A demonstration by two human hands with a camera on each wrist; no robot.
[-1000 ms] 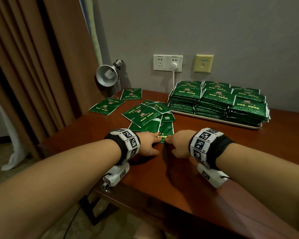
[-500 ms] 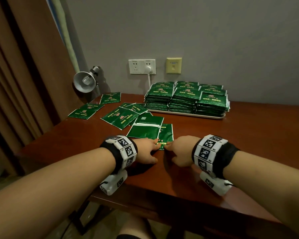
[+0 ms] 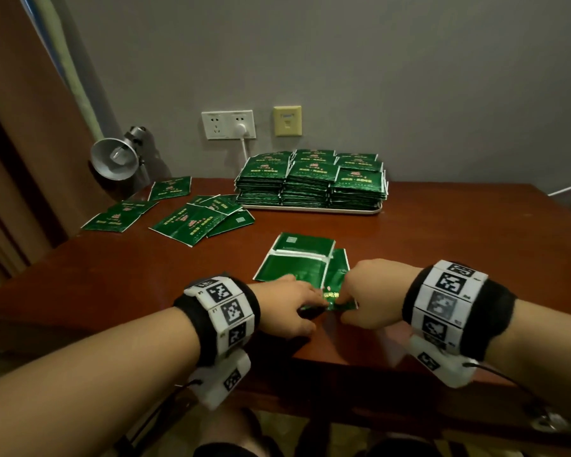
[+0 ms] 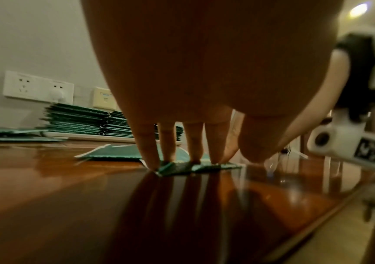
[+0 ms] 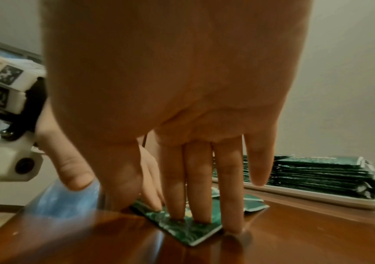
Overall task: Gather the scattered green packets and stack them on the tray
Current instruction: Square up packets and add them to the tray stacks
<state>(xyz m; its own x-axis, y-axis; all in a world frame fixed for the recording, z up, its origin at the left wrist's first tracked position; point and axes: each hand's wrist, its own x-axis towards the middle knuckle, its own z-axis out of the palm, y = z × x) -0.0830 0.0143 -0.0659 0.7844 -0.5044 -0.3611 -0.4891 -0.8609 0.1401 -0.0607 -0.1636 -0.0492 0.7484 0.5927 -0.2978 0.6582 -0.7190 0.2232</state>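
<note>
the counter (image 3: 442, 245) is dark reddish wood with a smooth, glossy varnish; in the left wrist view it mirrors the fingers (image 4: 147, 146) pressing on it. the green packets (image 3: 297, 262) look like shiny foil or plastic film with white edges, slightly crinkled, and so do the stacks (image 3: 310, 179) at twelve o'clock. the tray (image 3: 314, 209) under them is pale, smooth plastic. at ten o'clock the lamp (image 3: 114, 158) has a dull silvery metal shade. the wall (image 3: 376, 61) is matt grey. the wristbands (image 3: 221, 311) combine black cloth with white printed panels.
</note>
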